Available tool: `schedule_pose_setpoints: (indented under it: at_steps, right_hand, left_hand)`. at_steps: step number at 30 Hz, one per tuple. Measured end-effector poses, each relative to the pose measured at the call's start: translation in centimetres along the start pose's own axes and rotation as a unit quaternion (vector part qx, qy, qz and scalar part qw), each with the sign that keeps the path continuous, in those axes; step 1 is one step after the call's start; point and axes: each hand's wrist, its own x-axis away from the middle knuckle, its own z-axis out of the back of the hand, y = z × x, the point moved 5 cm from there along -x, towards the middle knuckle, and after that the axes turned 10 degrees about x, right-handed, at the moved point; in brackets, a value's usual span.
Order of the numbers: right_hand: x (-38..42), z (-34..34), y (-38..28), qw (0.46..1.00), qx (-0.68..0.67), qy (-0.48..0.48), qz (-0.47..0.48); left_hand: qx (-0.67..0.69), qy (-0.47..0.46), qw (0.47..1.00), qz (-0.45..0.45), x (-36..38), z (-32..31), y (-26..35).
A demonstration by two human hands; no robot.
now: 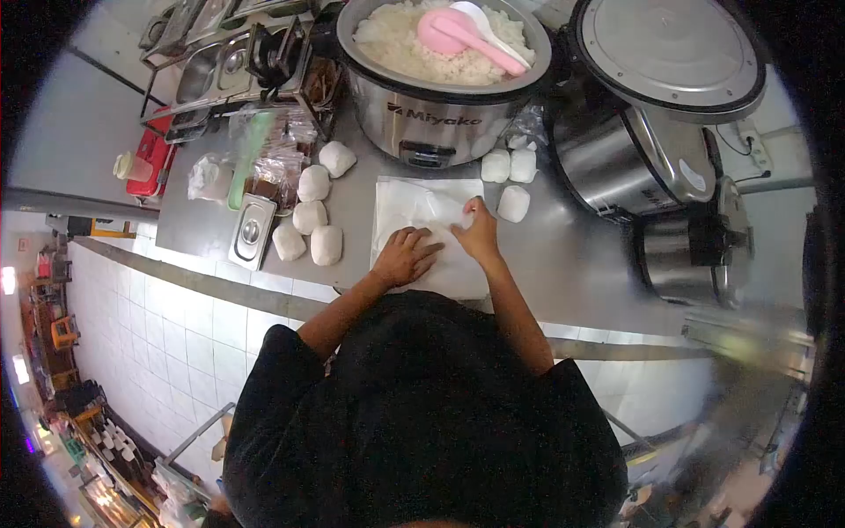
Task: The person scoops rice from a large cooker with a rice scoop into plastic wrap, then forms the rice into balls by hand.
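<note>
A stack of white paper sheets (400,198) lies on the steel counter in front of me. My left hand (409,257) rests on the paper's left part with its fingers stretched out flat. Over the right edge of the paper, my right hand (478,233) has its fingers curled in and its thumb pointing left. Whether anything is in those curled fingers is hidden. Just right of that hand sits a white wrapped bundle (513,203), with several similar ones behind it. More white wrapped bundles (326,245) are grouped left of the paper.
Behind the paper stands a large rice cooker (431,119) full of rice, with a pink rice paddle (458,35) and a white one inside. Other steel cookers (607,158) stand at right. A lidded steel container (253,231) and plastic packets (286,145) lie at left.
</note>
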Motion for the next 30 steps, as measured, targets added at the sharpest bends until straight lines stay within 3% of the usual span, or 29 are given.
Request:
schedule_pose_setpoints:
  at_steps: [2, 3, 5, 6, 7, 8, 9, 10, 12, 16, 19, 20, 24, 26, 27, 29, 30]
  right_hand:
    - [2.3, 1.3, -0.8, 0.981, -0.074, 0.166, 0.074]
    - [1.6, 0.4, -0.2, 0.979, -0.092, 0.169, 0.073]
    - [4.4, -2.2, 1.1, 0.979, 0.017, 0.072, 0.19]
    - [4.9, -2.9, 1.9, 0.98, 0.018, 0.073, 0.187]
    - [5.7, -3.9, 2.0, 0.966, 0.1, 0.082, 0.223]
    - [6.1, -5.0, 2.1, 0.945, 0.179, 0.092, 0.258]
    - [6.7, -4.8, 2.2, 0.947, 0.177, 0.089, 0.253]
    - [7.2, -4.1, 1.9, 0.95, 0.16, 0.09, 0.251]
    - [7.6, -4.3, 2.3, 0.956, 0.14, 0.096, 0.241]
    - [6.5, -7.4, 5.8, 0.935, 0.199, 0.128, 0.264]
    - [6.8, -7.6, 6.1, 0.93, 0.2, 0.148, 0.271]
    - [6.7, -7.3, 5.6, 0.926, 0.191, 0.169, 0.276]
    - [4.9, -6.8, 3.7, 0.959, 0.176, 0.109, 0.195]
    - [3.4, -5.0, 1.9, 0.985, 0.158, 0.041, 0.063]
    - [2.5, -4.8, 1.4, 0.988, 0.153, 0.018, 0.018]
    - [0.8, -4.9, 0.7, 0.974, 0.202, 0.092, 0.048]
    - [0.8, -4.4, 0.2, 0.973, 0.205, 0.094, 0.044]
  left_hand:
    - [-0.008, -0.031, 0.999, 0.008, -0.2, 0.0, -0.6]
    - [-0.02, -0.045, 0.999, 0.007, -1.4, 0.9, -2.1]
    - [0.06, -0.018, 0.996, 0.056, -1.5, 1.7, -1.4]
    - [0.019, 0.129, 0.99, -0.045, -1.2, 2.4, -0.7]
    - [0.02, 0.125, 0.991, -0.046, -2.1, 3.4, 0.0]
    - [-0.023, 0.062, 0.994, -0.089, -3.4, 3.9, 0.9]
    - [-0.061, -0.002, 0.99, -0.129, -4.0, 3.9, 1.9]
    - [-0.06, -0.006, 0.99, -0.13, -3.4, 2.8, 1.1]
    - [0.012, -0.14, 0.99, 0.029, -1.7, -0.4, -2.8]
    - [-0.107, -0.049, 0.993, 0.012, 0.8, 3.4, -0.4]
    - [-0.145, -0.062, 0.985, 0.075, 4.0, 1.8, -3.1]
    - [-0.158, -0.046, 0.985, 0.043, 4.9, 1.3, -4.0]
    - [-0.14, -0.047, 0.989, 0.007, 3.4, 2.8, -3.6]
    - [-0.165, -0.2, 0.958, 0.119, 1.8, 2.1, -5.1]
    - [-0.164, -0.199, 0.959, 0.12, 0.1, 2.5, -5.0]
    - [-0.05, -0.165, 0.954, 0.245, -2.4, 2.9, -5.5]
    - [-0.113, -0.029, 0.991, 0.071, -2.7, 3.9, -4.4]
